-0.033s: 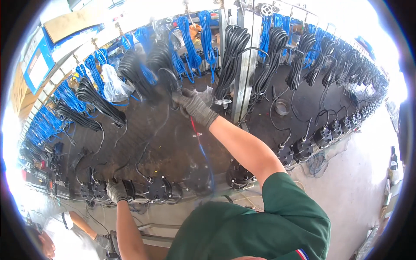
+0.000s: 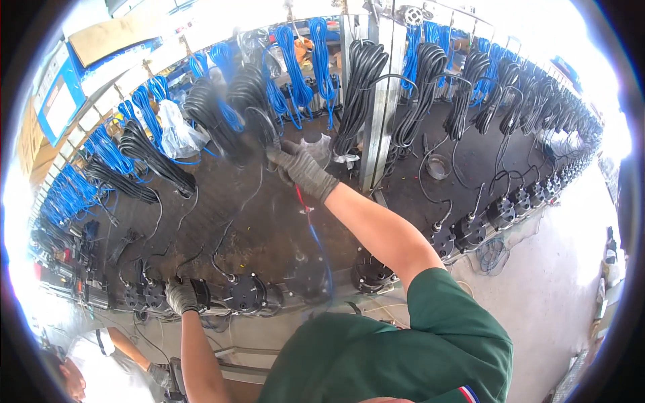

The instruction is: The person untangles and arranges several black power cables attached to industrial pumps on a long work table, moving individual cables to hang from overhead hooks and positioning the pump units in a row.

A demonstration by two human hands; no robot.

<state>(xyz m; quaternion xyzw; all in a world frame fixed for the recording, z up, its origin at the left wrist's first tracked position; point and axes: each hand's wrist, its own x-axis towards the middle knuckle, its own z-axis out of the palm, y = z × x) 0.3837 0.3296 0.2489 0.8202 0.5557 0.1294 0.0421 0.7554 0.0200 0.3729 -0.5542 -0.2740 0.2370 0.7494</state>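
The right hand (image 2: 302,173), in a grey glove, reaches over the dark tabletop (image 2: 269,232) with its fingers curled nearly together by the lower end of a black cable coil (image 2: 245,91). A blurred patch covers that coil and reaches the fingertips, so I cannot tell whether they grip the cable or only touch it. A thin red lead (image 2: 299,195) shows just below the palm; its upper end is lost behind the glove. Lower down, a blue lead (image 2: 317,236) runs toward the near edge and fades into another hazy patch, where a round shape is barely readable.

The left hand (image 2: 181,297), also gloved, is half curled over a round black housing (image 2: 201,293) in the row along the near edge. The glove hides much of that housing and the fingertips, so its hold cannot be judged. A fuller housing (image 2: 244,293) stands to the right with a cable rising from its top.

The person's right forearm hides part of the row behind the elbow. At lower left, a co-worker's gloved hand (image 2: 160,375) is partly covered, and the body is cut off by the dark fisheye rim. Glare washes out the far right.
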